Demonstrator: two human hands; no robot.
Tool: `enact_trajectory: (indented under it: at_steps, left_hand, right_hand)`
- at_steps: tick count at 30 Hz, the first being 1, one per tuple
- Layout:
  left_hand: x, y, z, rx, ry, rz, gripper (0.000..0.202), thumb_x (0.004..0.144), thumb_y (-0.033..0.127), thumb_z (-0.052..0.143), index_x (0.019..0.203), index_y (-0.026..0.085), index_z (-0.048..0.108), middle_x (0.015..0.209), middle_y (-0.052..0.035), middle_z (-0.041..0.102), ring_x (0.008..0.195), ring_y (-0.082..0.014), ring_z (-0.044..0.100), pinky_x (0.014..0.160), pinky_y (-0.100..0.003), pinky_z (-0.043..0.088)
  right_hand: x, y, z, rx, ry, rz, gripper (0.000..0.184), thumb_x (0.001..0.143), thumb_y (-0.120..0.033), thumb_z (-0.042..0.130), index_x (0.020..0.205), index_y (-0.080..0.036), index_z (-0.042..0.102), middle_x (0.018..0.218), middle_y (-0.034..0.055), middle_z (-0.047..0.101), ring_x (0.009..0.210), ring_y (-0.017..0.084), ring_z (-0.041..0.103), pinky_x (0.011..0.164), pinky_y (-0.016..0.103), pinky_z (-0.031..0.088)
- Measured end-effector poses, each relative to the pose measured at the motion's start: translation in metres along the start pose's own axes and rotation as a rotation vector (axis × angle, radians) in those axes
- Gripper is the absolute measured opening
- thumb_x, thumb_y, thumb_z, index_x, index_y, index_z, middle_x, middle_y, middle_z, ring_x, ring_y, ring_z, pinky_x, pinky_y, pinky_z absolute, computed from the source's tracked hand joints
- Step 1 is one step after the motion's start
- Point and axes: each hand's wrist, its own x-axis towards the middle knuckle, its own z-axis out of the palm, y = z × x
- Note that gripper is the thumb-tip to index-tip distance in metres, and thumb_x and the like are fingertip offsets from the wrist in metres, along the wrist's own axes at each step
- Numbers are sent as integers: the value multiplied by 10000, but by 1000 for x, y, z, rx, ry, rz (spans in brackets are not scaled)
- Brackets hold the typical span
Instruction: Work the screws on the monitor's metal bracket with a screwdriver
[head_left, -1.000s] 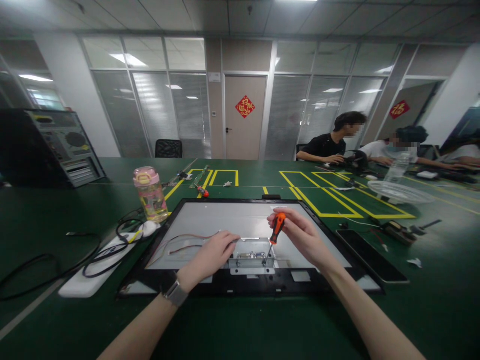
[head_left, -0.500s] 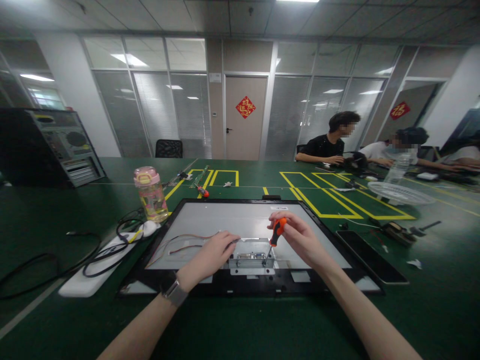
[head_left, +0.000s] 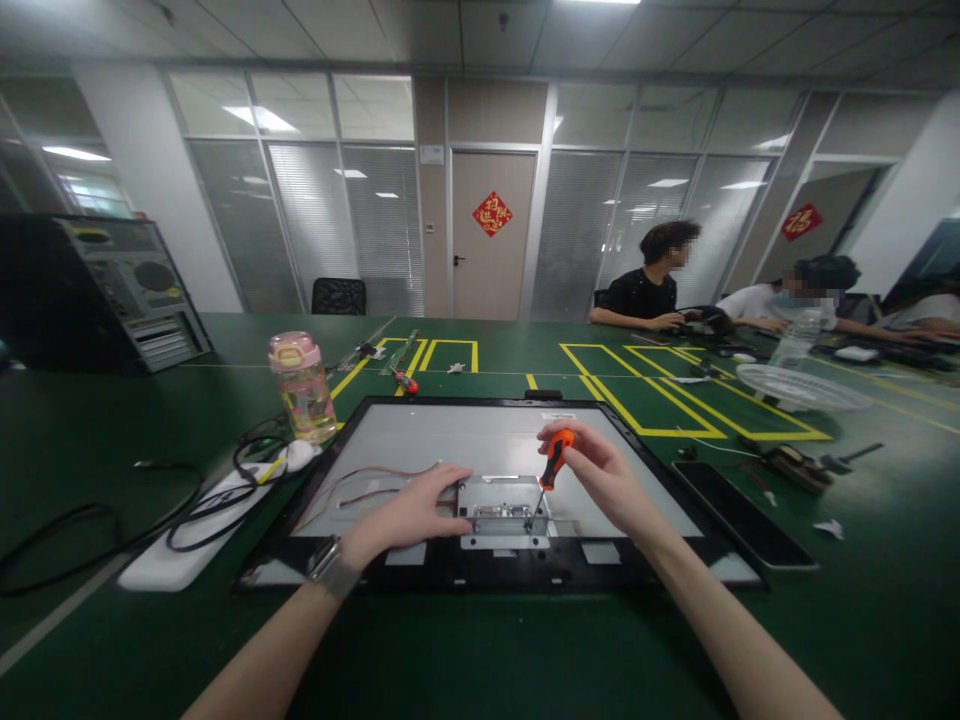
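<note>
Right hand (head_left: 611, 485): fingers clamped on the orange-and-black handle of a screwdriver (head_left: 556, 460), which is tilted, tip down at the right part of a metal bracket (head_left: 496, 492). Left hand (head_left: 420, 505): thumb and fingers apart, at the bracket's left edge. The bracket sits on the near half of a black-framed panel (head_left: 442, 430), lying flat on the green surface (head_left: 525, 660). A phone (head_left: 742, 515) lies beside the panel, to the right; a power strip (head_left: 180, 550) lies to the left.

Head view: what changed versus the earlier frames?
Left hand shifted slightly left, thumb now spread from fingers at the left end of the metal bracket, uncovering more of it. Black-shirted person leaned left. Unchanged: right hand gripping screwdriver, panel in place.
</note>
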Motion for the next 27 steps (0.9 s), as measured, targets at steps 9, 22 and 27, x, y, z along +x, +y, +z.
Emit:
enact_trajectory:
  at_steps: [9,22,27]
  left_hand:
    - [-1,5,-1,-12,-5,-6,644,741,411,675,1318,229,452,1376,-85,463,1271,-276,412,1071,-397,306]
    - [-1,6,-1,-24,-24,31,613,771,413,644,1320,248,429,1351,-75,471,1221,-245,455,1038,-369,340]
    - [-1,5,-1,-17,-21,31,607,776,407,640,1320,241,428,1364,-77,462,1235,-242,441,1052,-371,326]
  right_hand:
    - [-1,-6,1,-75,-51,9,318,882,-373,544,1178,-265,581,1045,75,675,993,222,621,918,430,468]
    - [-2,-6,4,-150,-48,-37,337,877,-357,548,1202,-267,550,1013,69,656,944,211,630,852,406,518]
    - [-2,-1,4,-158,-28,-75,279,827,-336,620,1098,-268,610,978,43,624,873,187,615,799,350,523]
